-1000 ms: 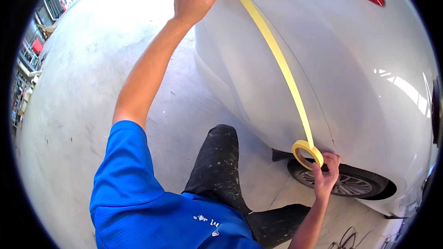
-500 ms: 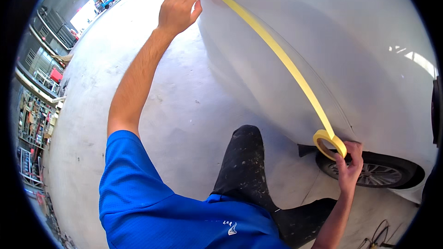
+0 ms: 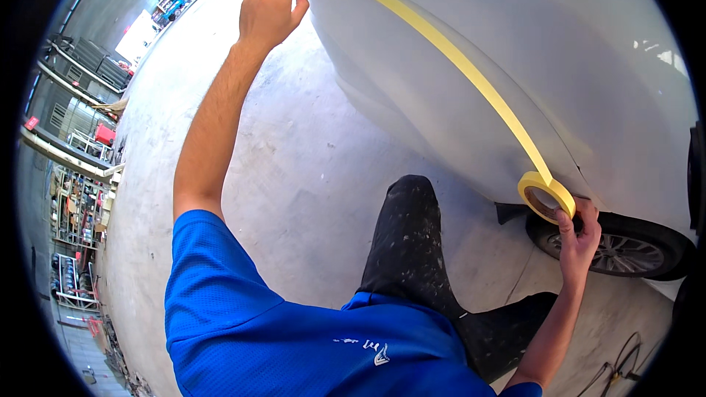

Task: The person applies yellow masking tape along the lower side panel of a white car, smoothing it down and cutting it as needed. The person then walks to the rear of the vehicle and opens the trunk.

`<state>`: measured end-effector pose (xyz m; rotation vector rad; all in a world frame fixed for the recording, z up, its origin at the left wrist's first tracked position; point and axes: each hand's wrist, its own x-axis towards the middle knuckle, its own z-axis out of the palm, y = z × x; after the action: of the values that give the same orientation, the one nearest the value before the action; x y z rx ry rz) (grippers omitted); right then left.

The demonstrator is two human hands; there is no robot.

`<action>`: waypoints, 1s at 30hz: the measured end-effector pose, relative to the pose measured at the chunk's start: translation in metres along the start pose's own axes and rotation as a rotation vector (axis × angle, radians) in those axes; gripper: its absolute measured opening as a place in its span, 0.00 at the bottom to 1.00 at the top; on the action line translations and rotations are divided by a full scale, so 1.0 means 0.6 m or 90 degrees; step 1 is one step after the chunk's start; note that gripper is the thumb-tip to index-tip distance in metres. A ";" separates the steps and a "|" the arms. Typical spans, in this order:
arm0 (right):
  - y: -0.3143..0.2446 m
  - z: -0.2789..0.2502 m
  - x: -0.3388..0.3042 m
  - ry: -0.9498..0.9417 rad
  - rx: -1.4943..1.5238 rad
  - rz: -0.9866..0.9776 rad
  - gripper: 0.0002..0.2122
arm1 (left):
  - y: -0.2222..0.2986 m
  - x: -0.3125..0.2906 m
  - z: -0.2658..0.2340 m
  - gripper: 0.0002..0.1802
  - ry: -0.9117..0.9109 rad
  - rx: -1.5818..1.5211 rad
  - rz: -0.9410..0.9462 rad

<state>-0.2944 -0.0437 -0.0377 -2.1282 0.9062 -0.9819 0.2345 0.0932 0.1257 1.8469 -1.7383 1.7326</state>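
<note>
The tape (image 3: 456, 59) is yellow and narrow, pulled tight in one straight strip across the white car (image 3: 559, 73). The left hand (image 3: 271, 7) presses its far end onto the panel with flat fingers, gripping nothing. The right hand (image 3: 579, 239) pinches the roll (image 3: 546, 195), near right, just above the wheel (image 3: 625, 250).

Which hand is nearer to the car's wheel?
The right hand, holding the yellow tape roll just above the wheel. The left hand is far off, pressing the tape's end.
</note>
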 end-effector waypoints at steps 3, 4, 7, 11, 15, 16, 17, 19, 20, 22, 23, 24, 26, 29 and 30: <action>0.004 -0.004 0.004 -0.020 -0.054 -0.055 0.15 | -0.002 0.002 0.005 0.34 -0.003 0.008 0.002; 0.007 -0.006 0.005 -0.026 -0.065 -0.073 0.15 | -0.002 0.004 0.006 0.34 -0.003 0.010 0.003; 0.006 -0.006 0.006 -0.024 -0.089 -0.078 0.16 | -0.006 0.007 0.000 0.32 -0.009 -0.022 0.009; 0.010 -0.003 0.003 -0.018 -0.097 -0.061 0.16 | -0.026 0.011 -0.007 0.32 -0.033 -0.013 0.058; 0.007 0.000 0.002 -0.012 -0.123 -0.068 0.16 | -0.022 0.007 -0.007 0.33 -0.047 -0.008 0.064; 0.006 0.001 0.003 -0.009 -0.128 -0.073 0.16 | -0.019 0.006 -0.008 0.33 -0.045 -0.011 0.062; 0.006 0.001 0.003 -0.009 -0.118 -0.065 0.15 | -0.018 0.006 -0.009 0.33 -0.041 -0.013 0.059; 0.005 0.003 0.002 -0.008 -0.099 -0.049 0.15 | -0.015 0.002 -0.009 0.34 -0.031 -0.020 0.051; 0.006 0.003 0.001 -0.008 -0.091 -0.032 0.15 | -0.013 0.001 -0.010 0.34 -0.046 -0.034 0.036; 0.010 0.002 -0.003 -0.010 -0.072 0.003 0.14 | -0.007 0.000 -0.014 0.34 -0.080 -0.061 0.008; 0.010 0.003 -0.003 -0.005 -0.073 -0.002 0.14 | -0.005 0.000 -0.014 0.34 -0.088 -0.068 -0.001; 0.012 0.003 -0.003 -0.001 -0.072 -0.006 0.14 | 0.001 -0.001 -0.015 0.34 -0.087 -0.069 -0.005; 0.015 0.003 -0.002 0.007 -0.069 -0.009 0.14 | 0.012 -0.002 -0.015 0.34 -0.081 -0.070 -0.008; 0.021 0.009 -0.006 0.022 -0.048 0.006 0.15 | 0.022 -0.006 -0.016 0.34 -0.065 -0.064 -0.006; 0.024 0.009 -0.006 0.025 -0.040 0.017 0.15 | 0.026 -0.007 -0.014 0.34 -0.061 -0.066 -0.008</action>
<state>-0.2966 -0.0478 -0.0525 -2.1499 0.9948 -0.9978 0.2189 0.0962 0.1164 1.9214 -1.8092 1.5429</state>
